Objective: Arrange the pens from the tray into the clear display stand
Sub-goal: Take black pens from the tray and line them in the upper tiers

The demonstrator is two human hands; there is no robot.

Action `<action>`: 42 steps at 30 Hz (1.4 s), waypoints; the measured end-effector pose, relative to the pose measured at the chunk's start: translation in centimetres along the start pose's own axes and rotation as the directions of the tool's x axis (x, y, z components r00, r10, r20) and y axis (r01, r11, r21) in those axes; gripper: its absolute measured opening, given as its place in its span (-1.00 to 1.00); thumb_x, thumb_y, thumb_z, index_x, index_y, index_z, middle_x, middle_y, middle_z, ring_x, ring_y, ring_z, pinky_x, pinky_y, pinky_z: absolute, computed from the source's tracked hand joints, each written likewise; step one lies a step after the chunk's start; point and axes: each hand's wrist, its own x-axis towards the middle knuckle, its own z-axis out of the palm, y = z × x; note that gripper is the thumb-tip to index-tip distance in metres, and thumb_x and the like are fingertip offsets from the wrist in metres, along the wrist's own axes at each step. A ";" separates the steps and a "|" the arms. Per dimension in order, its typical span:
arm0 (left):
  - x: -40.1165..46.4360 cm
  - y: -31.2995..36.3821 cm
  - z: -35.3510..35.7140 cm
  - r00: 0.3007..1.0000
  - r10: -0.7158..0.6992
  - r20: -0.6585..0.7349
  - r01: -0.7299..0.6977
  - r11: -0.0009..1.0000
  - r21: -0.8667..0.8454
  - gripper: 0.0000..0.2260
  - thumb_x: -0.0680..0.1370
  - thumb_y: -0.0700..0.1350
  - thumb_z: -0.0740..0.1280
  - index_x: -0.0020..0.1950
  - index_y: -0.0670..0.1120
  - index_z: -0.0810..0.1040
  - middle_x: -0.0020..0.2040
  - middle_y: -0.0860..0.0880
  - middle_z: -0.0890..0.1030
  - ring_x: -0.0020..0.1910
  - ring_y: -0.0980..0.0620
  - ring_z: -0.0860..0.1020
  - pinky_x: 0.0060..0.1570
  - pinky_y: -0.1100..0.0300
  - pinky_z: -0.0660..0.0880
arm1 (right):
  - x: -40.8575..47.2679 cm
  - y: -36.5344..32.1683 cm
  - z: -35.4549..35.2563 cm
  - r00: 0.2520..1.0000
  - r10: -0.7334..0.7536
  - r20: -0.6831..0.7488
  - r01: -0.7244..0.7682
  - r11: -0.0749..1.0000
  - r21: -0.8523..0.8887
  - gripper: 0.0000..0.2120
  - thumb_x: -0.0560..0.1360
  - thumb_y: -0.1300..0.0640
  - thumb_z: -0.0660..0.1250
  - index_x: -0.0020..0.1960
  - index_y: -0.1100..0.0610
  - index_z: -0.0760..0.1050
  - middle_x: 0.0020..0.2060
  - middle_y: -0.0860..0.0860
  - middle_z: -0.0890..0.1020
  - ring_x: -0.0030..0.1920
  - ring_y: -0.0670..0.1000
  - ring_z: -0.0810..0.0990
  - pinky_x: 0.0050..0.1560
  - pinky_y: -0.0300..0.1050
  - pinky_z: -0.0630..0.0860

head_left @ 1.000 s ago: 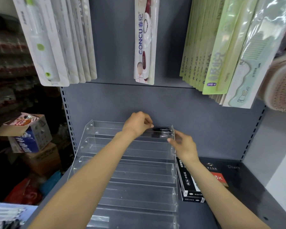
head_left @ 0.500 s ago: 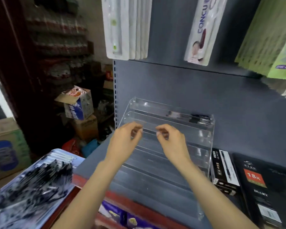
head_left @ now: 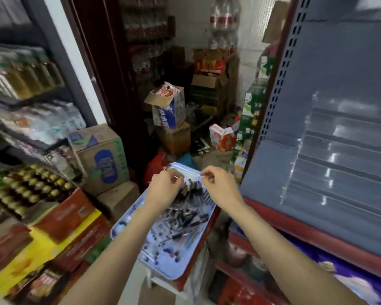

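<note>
A pale blue tray sits low in the middle, holding a heap of several dark pens. My left hand hovers over the tray's far end with its fingers loosely curled, holding nothing I can see. My right hand hangs beside it over the tray's right edge, its fingers also loosely curled and empty. The clear display stand shows as blurred stepped tiers on the grey shelf at the right, well away from both hands. Any pens in it are lost in the motion blur.
The grey shelf has a red front edge running just right of the tray. Cardboard boxes and red and yellow cartons crowd the left. More boxes are piled on the floor behind the tray. Bottles line racks at the far left.
My view has swung left from the display stand to the tray. Both hands left the stand's top tier, where pens stay, and now hang over the tray's pens.
</note>
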 end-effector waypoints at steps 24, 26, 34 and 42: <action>16.8 -16.5 3.5 0.900 -0.106 0.423 -0.013 0.963 0.270 -0.69 0.60 -0.25 0.14 0.31 -0.15 0.47 0.33 -0.17 0.36 0.24 -0.19 0.42 0.18 0.00 0.43 | 15.5 4.5 17.0 0.901 0.383 0.205 -0.337 0.914 -0.225 -0.66 0.58 0.09 0.23 0.31 0.18 0.43 0.26 0.19 0.46 0.22 0.19 0.46 0.24 0.09 0.43; 17.6 -16.7 3.7 0.881 -0.128 0.456 -0.020 0.952 0.305 -0.67 0.59 -0.27 0.12 0.32 -0.11 0.46 0.31 -0.15 0.33 0.18 -0.21 0.44 0.14 -0.10 0.44 | 15.9 4.3 17.6 0.900 0.409 0.153 -0.357 0.891 -0.280 -0.70 0.57 0.05 0.24 0.23 0.17 0.47 0.18 0.20 0.48 0.17 0.20 0.46 0.17 0.06 0.46; 19.6 -16.8 5.4 0.928 -0.051 0.370 -0.123 0.894 0.430 -0.76 0.58 -0.25 0.18 0.24 -0.26 0.39 0.25 -0.21 0.43 0.18 -0.20 0.47 -0.01 0.04 0.42 | 16.1 2.0 18.9 0.869 0.492 0.042 -0.442 0.813 -0.378 -0.71 0.53 0.00 0.28 0.11 0.18 0.35 0.00 0.15 0.52 0.02 0.21 0.53 -0.21 -0.03 0.42; 20.3 -17.3 6.2 0.923 -0.022 0.383 -0.185 0.849 0.494 -0.84 0.58 -0.16 0.24 0.07 -0.22 0.53 0.08 -0.23 0.59 0.13 -0.21 0.52 0.06 0.02 0.43 | 16.8 0.7 19.3 0.819 0.572 0.042 -0.457 0.696 -0.554 -0.67 0.57 -0.07 0.18 0.12 0.19 0.36 -0.10 0.11 0.59 -0.10 0.14 0.60 -0.46 -0.14 0.26</action>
